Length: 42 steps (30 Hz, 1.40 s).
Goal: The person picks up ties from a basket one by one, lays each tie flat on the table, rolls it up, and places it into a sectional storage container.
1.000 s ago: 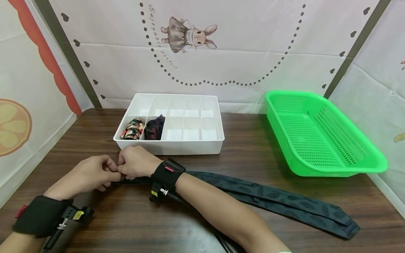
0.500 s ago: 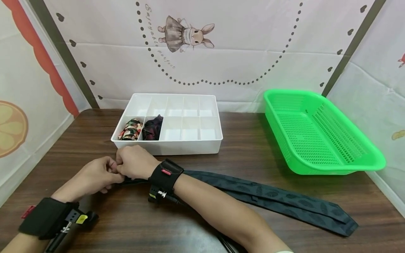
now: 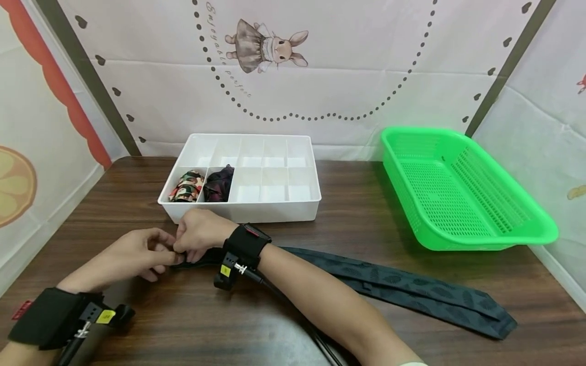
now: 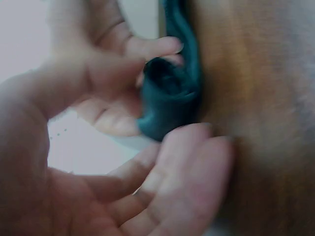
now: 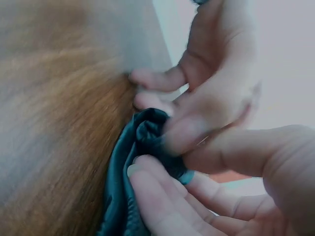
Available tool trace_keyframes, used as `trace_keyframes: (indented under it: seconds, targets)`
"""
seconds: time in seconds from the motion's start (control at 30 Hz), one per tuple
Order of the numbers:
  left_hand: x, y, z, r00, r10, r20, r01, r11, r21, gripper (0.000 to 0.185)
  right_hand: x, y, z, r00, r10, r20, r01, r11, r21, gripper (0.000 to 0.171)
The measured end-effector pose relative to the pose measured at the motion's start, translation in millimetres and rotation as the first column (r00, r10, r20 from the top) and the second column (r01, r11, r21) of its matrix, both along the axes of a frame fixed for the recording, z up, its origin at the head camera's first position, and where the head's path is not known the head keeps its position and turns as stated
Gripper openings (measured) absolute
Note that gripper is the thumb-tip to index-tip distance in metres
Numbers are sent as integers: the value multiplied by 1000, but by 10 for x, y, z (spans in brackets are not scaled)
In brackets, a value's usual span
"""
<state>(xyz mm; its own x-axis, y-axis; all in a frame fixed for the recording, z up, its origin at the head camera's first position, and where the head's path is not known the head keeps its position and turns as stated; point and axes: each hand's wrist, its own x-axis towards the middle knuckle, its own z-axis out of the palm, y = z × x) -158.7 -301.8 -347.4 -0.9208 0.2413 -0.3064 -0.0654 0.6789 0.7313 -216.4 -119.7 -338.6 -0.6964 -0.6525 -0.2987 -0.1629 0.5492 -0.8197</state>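
Note:
A dark teal necktie (image 3: 412,297) with a leaf pattern lies lengthwise across the table, its wide pointed end at the right. Its other end is wound into a small roll (image 4: 170,110), largely covered by fingers in the head view. My left hand (image 3: 133,254) pinches this roll from the left, with thumb and fingers around it. Opposite, my right hand (image 3: 203,235) holds the roll between thumb and fingers, the two hands' fingertips meeting. In the right wrist view the coiled layers (image 5: 147,130) show between both hands' fingers.
Behind the hands stands a white divided box (image 3: 274,212). Two front-left compartments hold a camouflage-like patterned cloth roll (image 3: 187,186) and a dark plum cloth bundle (image 3: 218,184). A green perforated basket (image 3: 494,243) stands at the right. Cables run beneath the right forearm.
Both hands stay at the rolled end, their fingers shifting around it. The right wrist has turned slightly, and the left wrist has moved a little. The head view has shifted slightly.

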Motion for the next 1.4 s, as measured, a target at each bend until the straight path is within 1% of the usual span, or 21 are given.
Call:
trace_keyframes:
  seconds: [0.07,0.1,0.2,0.33,0.43,0.5,0.57,0.67,0.73,0.77,0.83,0.9,0.97,1.03,1.13,1.2,1.23,1.27,1.3,1.33,1.4]
  targets:
    - [1,25,-17,1000,16,-12,-17,1000,-15,52,1,15,-5,1000,-5,31,7,999,-42,16]
    - [2,45,-26,999,26,-18,-27,999,-22,51,4,26,-6,1000,-5,30,7,999,-54,14]
    - [7,104,-46,998,60,-35,-62,997,-43,46,21,45,1,996,5,-85,-6,1000,-14,13]
    - [16,143,-58,994,76,-73,-83,991,-104,40,88,15,27,970,38,-238,-19,996,83,19]
    - [19,137,-58,994,61,-93,-74,986,-150,40,150,-25,19,967,29,-254,-9,997,83,27]
    - [25,127,-50,994,43,-104,-59,985,-160,42,164,-32,-5,970,12,-243,7,997,77,35]
    - [28,115,-35,994,27,-108,-42,988,-148,45,146,-21,-27,980,-4,-197,15,998,58,38]
    - [39,90,-22,990,-27,-137,9,992,-128,49,88,10,-44,999,-18,-44,19,1000,10,36]
    - [42,73,-31,985,-64,-160,44,991,-126,54,54,31,-38,998,-21,58,23,999,-28,32]
    - [44,65,-40,980,-82,-179,59,989,-133,57,43,40,-35,995,-26,101,31,999,-45,31]
    - [44,53,-64,964,-123,-237,84,982,-169,58,27,66,-26,987,-24,157,37,996,-78,31]
    - [43,49,-90,948,-144,-285,90,977,-193,55,26,81,-10,984,-31,178,46,995,-84,31]
    - [40,41,-108,928,-165,-335,93,971,-221,48,39,87,8,990,-30,136,38,998,-54,32]
    - [38,37,-112,912,-179,-369,98,969,-229,42,56,85,29,999,-10,50,10,1000,-5,35]
    - [36,31,-105,888,-200,-413,111,967,-231,39,90,80,56,997,20,-76,-15,998,62,40]
    - [34,36,-98,874,-212,-438,116,965,-236,40,104,84,62,994,26,-105,-19,998,67,44]
    - [30,40,-96,872,-215,-441,116,964,-240,41,108,89,59,995,19,-99,-14,998,57,44]
    - [27,44,-96,872,-220,-436,123,963,-242,40,111,92,56,996,10,-86,-6,999,50,44]
    - [25,49,-95,882,-221,-417,129,962,-239,40,109,98,51,998,3,-68,0,999,39,43]
    - [22,54,-94,896,-218,-386,136,964,-227,40,104,103,44,999,-6,-45,7,1000,29,42]
    - [15,63,-90,932,-194,-306,144,973,-179,44,84,116,27,1000,-17,11,17,1000,1,41]
